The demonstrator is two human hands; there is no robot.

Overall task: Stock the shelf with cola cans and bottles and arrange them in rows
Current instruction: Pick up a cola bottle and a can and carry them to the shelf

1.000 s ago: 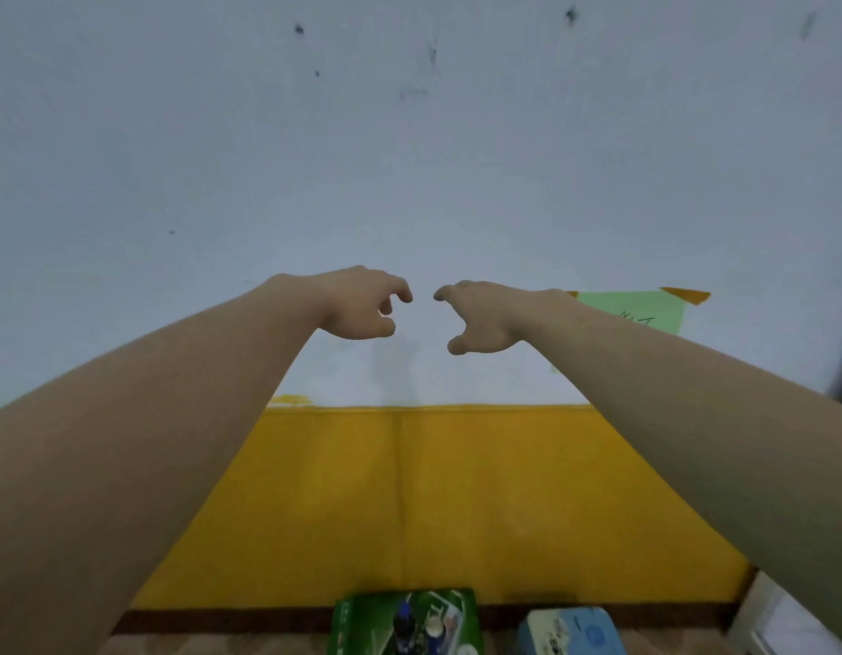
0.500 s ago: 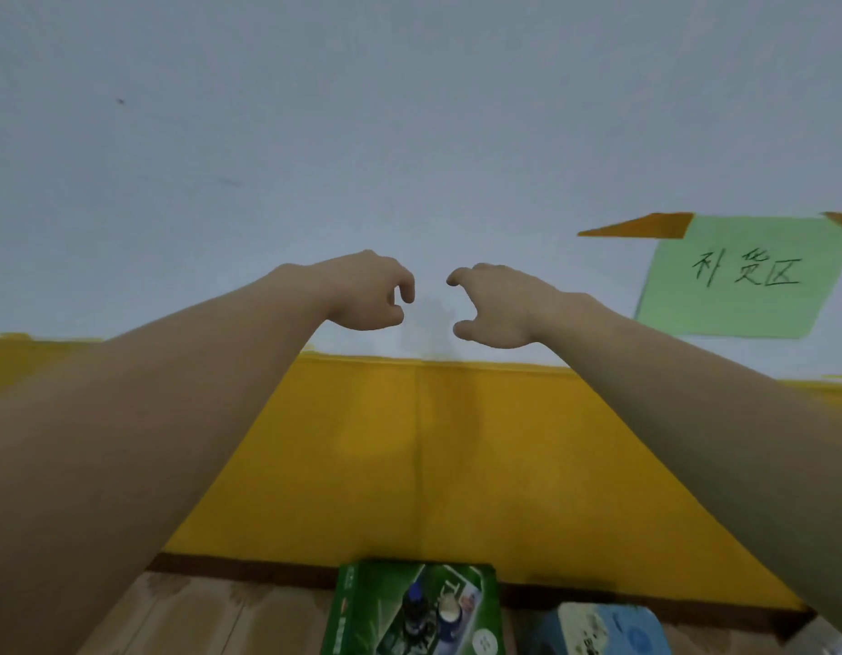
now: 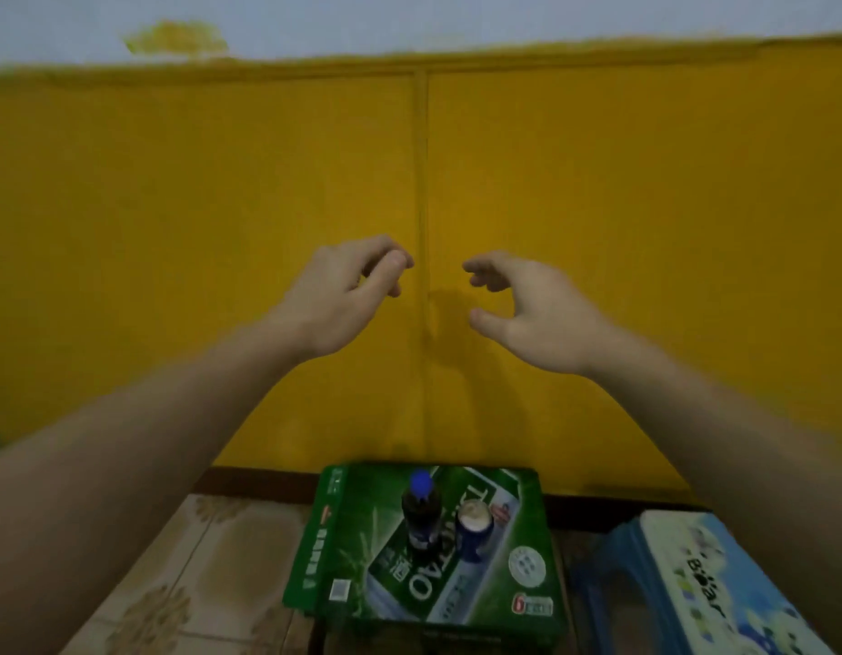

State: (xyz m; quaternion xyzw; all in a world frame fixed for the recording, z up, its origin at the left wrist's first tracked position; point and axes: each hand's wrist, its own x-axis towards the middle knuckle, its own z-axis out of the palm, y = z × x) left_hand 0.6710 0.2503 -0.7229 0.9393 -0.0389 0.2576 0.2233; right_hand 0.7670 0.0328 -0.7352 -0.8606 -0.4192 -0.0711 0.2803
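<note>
Two empty hands above a bottle and a can on a green carton

At 6 o'clock in the view a green carton [image 3: 350, 527] lies flat on the tiled floor [image 3: 173, 560], its print blurred but ending in large white letters "TAO" (a red tag near its front corner shows a "6"). On it stand a dark bottle [image 3: 421, 515] with a blue cap and, just beside it at its 3 o'clock, a blue can [image 3: 476, 534], both upright with their long axes vertical and tops toward the camera. At 5 o'clock sits a blue and white box [image 3: 702, 579] with partly legible writing, perhaps "Bear". The left hand [image 3: 348, 295] is curled, thumb meeting fingertips, holding nothing. The right hand [image 3: 532, 314] is loosely spread, thumb apart from its fingers, also holding nothing. Both hang before the yellow wall [image 3: 197, 205].
</note>
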